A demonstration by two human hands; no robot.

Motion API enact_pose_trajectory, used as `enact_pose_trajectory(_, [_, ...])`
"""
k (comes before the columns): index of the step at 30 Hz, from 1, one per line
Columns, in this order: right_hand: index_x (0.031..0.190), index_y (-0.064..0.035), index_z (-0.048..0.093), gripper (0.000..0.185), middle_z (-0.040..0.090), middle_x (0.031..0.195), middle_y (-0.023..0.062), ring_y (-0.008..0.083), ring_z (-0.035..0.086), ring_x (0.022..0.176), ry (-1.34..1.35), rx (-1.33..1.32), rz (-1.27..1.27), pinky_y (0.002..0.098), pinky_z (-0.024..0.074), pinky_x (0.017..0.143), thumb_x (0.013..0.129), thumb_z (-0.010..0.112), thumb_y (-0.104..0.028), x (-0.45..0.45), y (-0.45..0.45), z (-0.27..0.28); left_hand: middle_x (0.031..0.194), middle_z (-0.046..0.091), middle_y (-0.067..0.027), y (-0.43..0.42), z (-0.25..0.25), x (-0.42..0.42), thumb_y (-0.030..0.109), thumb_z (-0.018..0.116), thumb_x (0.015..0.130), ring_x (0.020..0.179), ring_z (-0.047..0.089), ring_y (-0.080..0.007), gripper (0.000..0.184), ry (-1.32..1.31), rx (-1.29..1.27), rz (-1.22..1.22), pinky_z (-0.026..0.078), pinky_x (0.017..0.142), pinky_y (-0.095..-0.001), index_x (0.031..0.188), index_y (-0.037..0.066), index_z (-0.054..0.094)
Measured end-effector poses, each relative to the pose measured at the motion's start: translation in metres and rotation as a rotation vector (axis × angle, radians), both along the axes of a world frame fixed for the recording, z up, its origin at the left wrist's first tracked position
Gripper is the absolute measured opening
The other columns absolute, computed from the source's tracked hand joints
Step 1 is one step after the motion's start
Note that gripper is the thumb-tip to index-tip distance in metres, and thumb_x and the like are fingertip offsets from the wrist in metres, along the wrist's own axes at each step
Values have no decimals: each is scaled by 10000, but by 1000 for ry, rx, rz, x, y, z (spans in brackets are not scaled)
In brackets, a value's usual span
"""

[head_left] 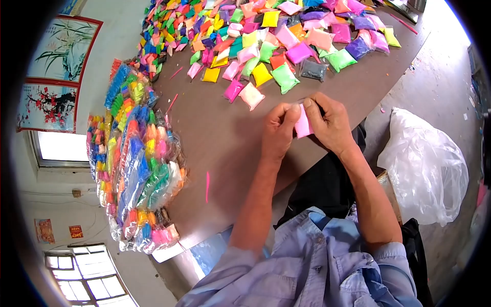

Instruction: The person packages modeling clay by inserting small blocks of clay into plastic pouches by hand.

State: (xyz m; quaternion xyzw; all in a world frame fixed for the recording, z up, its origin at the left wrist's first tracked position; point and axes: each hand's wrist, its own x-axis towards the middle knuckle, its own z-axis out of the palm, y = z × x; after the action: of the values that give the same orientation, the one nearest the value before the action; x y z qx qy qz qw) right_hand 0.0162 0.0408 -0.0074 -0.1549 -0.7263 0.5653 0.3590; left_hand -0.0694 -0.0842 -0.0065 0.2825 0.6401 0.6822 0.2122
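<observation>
Between my two hands, above the near edge of the brown table [225, 148], is a small pink packet [303, 123]. My left hand [280, 128] pinches its upper left side with thumb and curled fingers. On the packet's right side, my right hand [330, 120] grips with the thumb along its edge. Just beyond the hands lie a green packet [285, 78], a dark grey packet [313, 70] and a pale peach packet [251, 96], part of a wide heap of colourful packets.
Clear bags of bundled colourful packets [138, 158] are piled along the table's left side. A pink strip [207, 187] lies on the tabletop. At the right, a large translucent plastic bag [424, 166] stands beside the table, below its edge.
</observation>
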Motion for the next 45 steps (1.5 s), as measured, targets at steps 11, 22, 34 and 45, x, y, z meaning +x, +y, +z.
enact_pose_trajectory(11, [857,-11,625,193,612,734,228,429,596,642,-28,20,-59,442,464,567,983,640,-156,-3,-1,-1,805,535,105,-4,4,1,213,635,1051,724,414,-6,201,-146,32,45,332,637,-200,915,71,677])
enact_pose_trajectory(22, [861,-35,591,228,630,759,228,460,621,716,-41,42,-80,514,480,611,992,624,-219,-3,-2,-3,735,482,96,-2,-2,-1,221,610,1062,675,394,-10,291,108,-116,-13,326,563,-224,813,70,596])
enact_pose_trajectory(34, [828,-48,568,271,627,696,190,430,628,648,-43,9,-60,495,469,552,988,661,-247,0,1,-2,828,630,31,-3,0,-1,294,588,1076,691,521,-56,276,27,-145,-73,411,612,-222,1073,41,699])
enact_pose_trajectory(45, [924,-24,612,255,631,711,201,415,641,652,-2,-108,-1,458,473,569,1000,659,-263,0,2,-4,799,630,16,-8,-1,-5,270,605,1067,669,535,-61,248,-28,-166,-63,405,585,-219,991,47,684])
